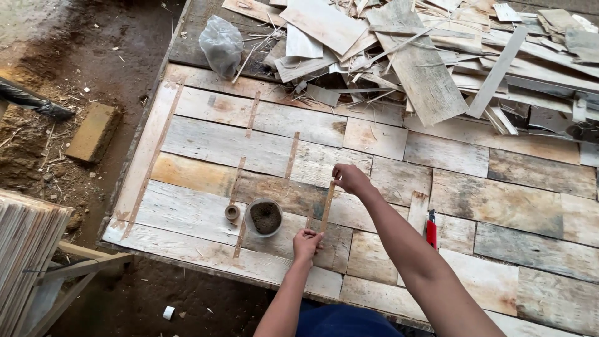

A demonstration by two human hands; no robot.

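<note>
- On the patchwork sheet of veneer pieces (pixel 499 200), near its front edge, I hold a thin strip of brown tape (pixel 328 206) flat over a seam between two pieces.
- Its long axis runs almost straight away from me, leaning slightly right at the far end; the near end points back toward my body.
- My left hand (pixel 306 244) pinches the near end of the strip, fingers closed on it and pressed to the wood.
- My right hand (pixel 351 178) pinches the far end, fingertips closed on it, forearm crossing the sheet from the lower right.
- Just left of the strip stands a small round bowl (pixel 265 217), open at the top, filled with something dark and grainy; I cannot tell what it is.
- Touching or just beside the bowl's left side lies a small roll of tape (pixel 232 213), flat, hole upward.
- Right of my forearm a red-handled knife (pixel 431 229) lies on the sheet, pointing away from me.
- Other tape strips (pixel 291 154) already lie along seams farther up the sheet.
- Beyond the sheet a heap of veneer scraps (pixel 437 56) is piled, with a knotted clear plastic bag (pixel 221 43) at its left; its contents do not show.
</note>
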